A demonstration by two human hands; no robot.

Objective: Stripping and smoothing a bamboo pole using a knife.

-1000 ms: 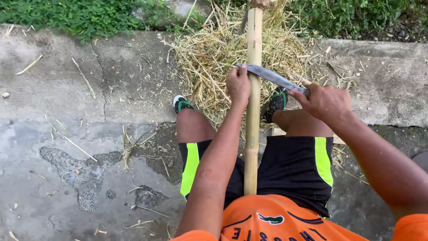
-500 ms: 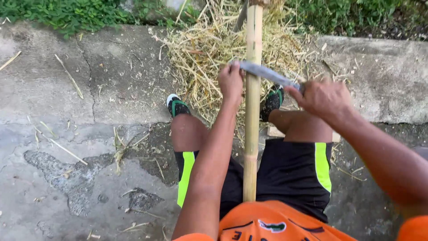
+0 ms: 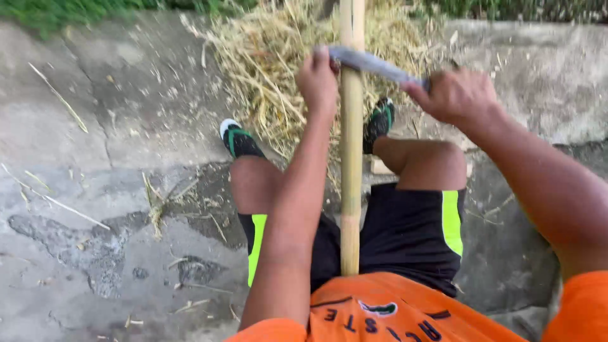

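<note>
We hold the bamboo pole [image 3: 351, 158] between our knees, long axis pointing away. Left hand [image 3: 318, 79] and right hand [image 3: 457, 95], fingers clenched, grip the blade [image 3: 373, 63] lying crosswise against it.

Soft, even daylight without hard shadows; slight motion blur, edges a little smeared.

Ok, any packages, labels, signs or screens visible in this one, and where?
No packages, signs or screens.
Printed lettering on the orange shirt: bottom centre of the view, a curved row of dark letters below a small dark emblem, seen upside down.
Nothing printed shows on the bamboo pole, the grey blade that both hands hold across it, or the black shorts with neon-yellow stripes.
</note>
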